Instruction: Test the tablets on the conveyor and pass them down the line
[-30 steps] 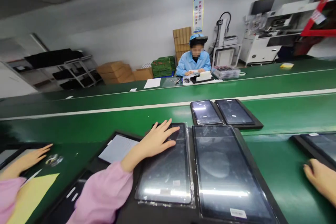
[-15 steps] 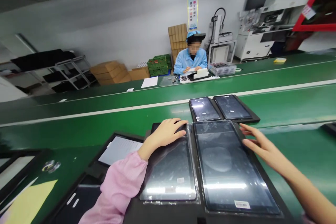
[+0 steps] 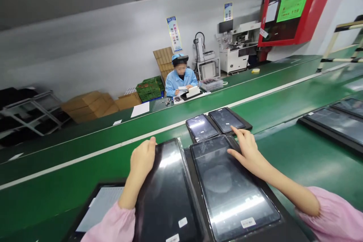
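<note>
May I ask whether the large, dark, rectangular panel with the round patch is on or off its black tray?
On: the panel has black tray beyond its right edge.

Pink left sleeve (image 3: 113,224) I see from afar, matching right sleeve (image 3: 334,211), both puffed, gathered cuffs (image 3: 322,208), bare left hand (image 3: 142,159), bare right hand (image 3: 247,149)

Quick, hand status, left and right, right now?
Left hand: closed on the left tablet's upper left edge.
Right hand: open over the right tablet's upper right corner; contact can't be told.

pale wall (image 3: 113,53), red cabinet (image 3: 316,11), green worktop (image 3: 289,159)
</note>
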`<state>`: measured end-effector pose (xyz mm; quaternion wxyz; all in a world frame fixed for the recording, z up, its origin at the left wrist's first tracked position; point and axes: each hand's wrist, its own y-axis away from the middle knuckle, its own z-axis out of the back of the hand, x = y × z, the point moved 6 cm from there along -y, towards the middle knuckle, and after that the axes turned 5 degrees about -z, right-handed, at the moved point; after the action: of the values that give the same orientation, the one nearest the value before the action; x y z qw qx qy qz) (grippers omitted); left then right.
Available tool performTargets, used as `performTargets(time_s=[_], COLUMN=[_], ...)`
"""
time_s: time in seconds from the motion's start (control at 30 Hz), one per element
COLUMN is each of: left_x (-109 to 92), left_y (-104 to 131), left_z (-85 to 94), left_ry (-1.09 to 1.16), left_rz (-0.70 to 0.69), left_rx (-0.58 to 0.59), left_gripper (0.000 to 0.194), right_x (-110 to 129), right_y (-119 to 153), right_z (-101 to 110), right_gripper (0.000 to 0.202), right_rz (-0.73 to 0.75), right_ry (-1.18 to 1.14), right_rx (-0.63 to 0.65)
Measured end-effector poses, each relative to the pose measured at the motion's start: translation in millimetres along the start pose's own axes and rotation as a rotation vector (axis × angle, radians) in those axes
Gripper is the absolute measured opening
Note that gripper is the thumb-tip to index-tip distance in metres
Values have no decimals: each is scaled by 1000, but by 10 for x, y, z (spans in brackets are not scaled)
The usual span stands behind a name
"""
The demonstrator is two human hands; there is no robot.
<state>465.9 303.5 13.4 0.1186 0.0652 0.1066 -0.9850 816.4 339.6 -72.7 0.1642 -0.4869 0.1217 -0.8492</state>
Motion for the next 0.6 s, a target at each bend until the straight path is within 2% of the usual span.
performTargets(time_s=[0.03, 0.1, 0.17, 0.23, 0.3, 0.37, 0.4, 0.43, 0.5, 0.53, 0.6], left_x=[-37, -145, -267, -368, -443, -492, -507, -512, -478, -442, -369], left_y=[53, 192, 354, 525, 701, 865, 927, 964, 950, 910, 793], left_z=[148, 435, 655, 805, 922, 1034, 1088, 1132, 1169, 1157, 1111], left_ry=[-1, -16, -38, -44, -36, -49, -71, -93, -103, -76, 45], left_rz=[-23, -99, -180, -241, -293, -321, -322, -316, -283, -266, -255], left_rx=[-77, -239, -372, -481, -582, -659, -666, -633, -433, -290, -54], left_gripper=[56, 46, 42, 41, 41, 44, 45, 46, 48, 50, 51], right_x=[183, 579, 937, 1177, 1287, 1296, 1266, 1220, 1112, 1066, 1003], right_y=[12, 68, 172, 289, 421, 591, 684, 770, 907, 949, 960], right_z=[-12, -154, -397, -670, -931, -1136, -1205, -1245, -1231, -1178, -991], right_gripper=[71, 87, 114, 132, 126, 102, 83, 63, 35, 30, 35], right_rz=[33, 63, 7, -111, -216, -254, -258, -261, -288, -313, -357], right_ry=[-86, -344, -582, -745, -839, -846, -816, -778, -736, -753, -846], right_rx=[70, 333, 629, 832, 960, 1068, 1108, 1126, 1121, 1108, 1054])
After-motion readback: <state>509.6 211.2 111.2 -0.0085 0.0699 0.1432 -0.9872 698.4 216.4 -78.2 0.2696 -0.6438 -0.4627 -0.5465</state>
